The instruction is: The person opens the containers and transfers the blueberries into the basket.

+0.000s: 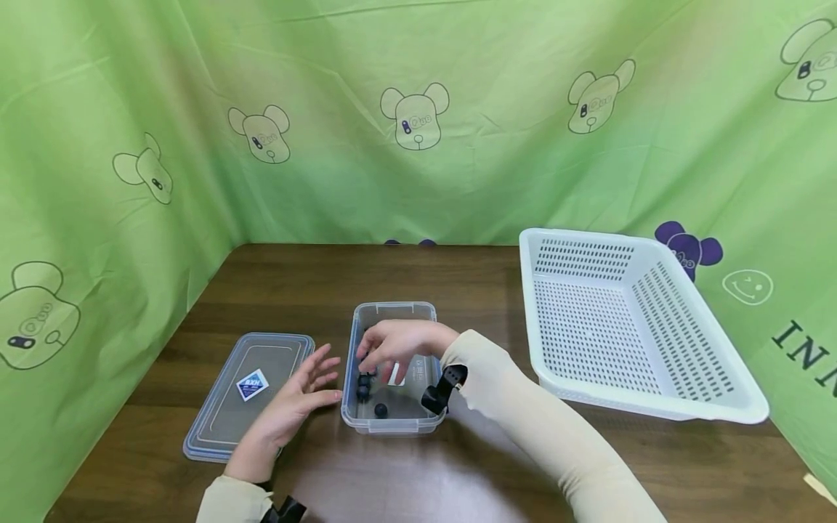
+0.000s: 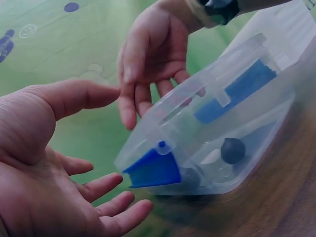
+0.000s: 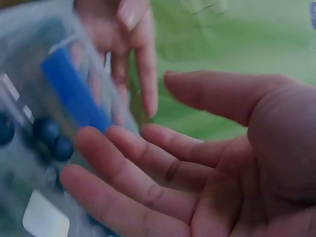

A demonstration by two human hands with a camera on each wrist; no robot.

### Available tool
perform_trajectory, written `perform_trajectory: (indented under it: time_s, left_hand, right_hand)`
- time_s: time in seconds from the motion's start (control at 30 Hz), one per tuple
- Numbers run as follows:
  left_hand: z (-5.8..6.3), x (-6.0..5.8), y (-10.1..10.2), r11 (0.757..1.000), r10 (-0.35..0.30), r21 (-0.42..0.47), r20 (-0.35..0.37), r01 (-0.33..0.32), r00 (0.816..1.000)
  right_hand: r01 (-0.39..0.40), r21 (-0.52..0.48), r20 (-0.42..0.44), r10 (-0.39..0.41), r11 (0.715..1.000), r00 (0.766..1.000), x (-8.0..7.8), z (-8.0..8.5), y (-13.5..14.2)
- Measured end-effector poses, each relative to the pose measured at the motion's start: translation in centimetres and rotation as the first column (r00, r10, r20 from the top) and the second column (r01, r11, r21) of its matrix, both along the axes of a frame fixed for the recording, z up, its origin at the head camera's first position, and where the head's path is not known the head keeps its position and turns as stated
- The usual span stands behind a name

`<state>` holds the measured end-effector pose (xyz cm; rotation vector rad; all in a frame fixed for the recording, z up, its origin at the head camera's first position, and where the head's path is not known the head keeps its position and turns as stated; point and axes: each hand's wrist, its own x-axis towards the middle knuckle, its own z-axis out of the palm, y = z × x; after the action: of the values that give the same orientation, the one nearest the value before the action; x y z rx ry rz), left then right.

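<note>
Can see left hand (image 2: 54,180) beside the clear container (image 2: 207,129), right hand (image 2: 154,61) over its open top, dark ball (image 2: 233,151) inside it.

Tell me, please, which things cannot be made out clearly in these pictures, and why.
Number of dark round pieces: in the head view, the right hand hides part of the inside of the box; the right wrist view is blurred.
Small print on the label of the lid: too small, head view.
Left sleeve: cut off by the bottom edge, head view.
</note>
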<state>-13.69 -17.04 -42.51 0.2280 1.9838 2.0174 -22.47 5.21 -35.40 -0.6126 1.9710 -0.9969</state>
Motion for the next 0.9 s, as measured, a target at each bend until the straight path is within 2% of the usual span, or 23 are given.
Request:
perform_trajectory:
  time_s: [0.17,0.4,0.67,0.9]
  left_hand:
    - [-0.3,-0.2,0.1,0.997,-0.074,0.023,0.014,0.074,0.997]
    - [-1.3,-0.2,0.1,0.991,-0.119,0.055,-0.028,0.120,0.993]
    - [-1.8,-0.4,0.2,0.986,-0.132,0.101,-0.048,0.136,0.990]
    - [-1.9,-0.3,0.2,0.990,-0.101,0.096,-0.031,0.104,0.994]
  right_hand:
    - [-0.054,0.153,-0.057,0.063,0.987,0.996,-0.4,-0.5,-0.7]
    - [-0.089,0.295,-0.031,0.103,0.951,0.994,-0.4,-2.1,-1.6]
    - [-0.099,0.343,0.009,0.102,0.934,0.995,0.0,-3.5,-2.0]
    - [-0.122,0.340,0.063,0.106,0.932,0.992,0.0,-4.2,-2.2]
